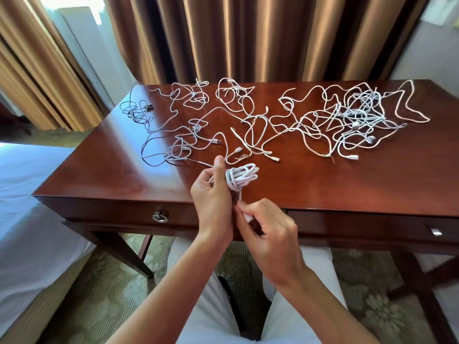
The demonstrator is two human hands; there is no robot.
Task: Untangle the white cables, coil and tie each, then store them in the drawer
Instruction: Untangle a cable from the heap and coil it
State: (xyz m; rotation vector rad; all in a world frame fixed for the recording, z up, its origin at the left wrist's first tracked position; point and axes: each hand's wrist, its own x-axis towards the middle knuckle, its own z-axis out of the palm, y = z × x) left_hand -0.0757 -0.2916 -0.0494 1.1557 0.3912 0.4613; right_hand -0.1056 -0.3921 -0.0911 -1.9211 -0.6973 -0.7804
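Note:
My left hand [213, 192] grips a coiled white cable [242, 175] just above the desk's front edge, thumb up against the coil. My right hand [267, 225] is just below it, fingers pinched on the cable's loose end [240, 196], which hangs from the coil. Several loose white cables [250, 120] lie spread over the dark wooden desk [104, 170], with a denser tangle [360, 112] at the right. Two shut drawers sit in the desk front, one with a ring handle [159, 216] at the left, another with a handle [435, 231] at the right.
Brown curtains [223, 38] hang behind the desk. A bed with white sheets [27, 207] stands to the left. My white-trousered legs [218, 314] are under the desk front, over patterned carpet [104, 294].

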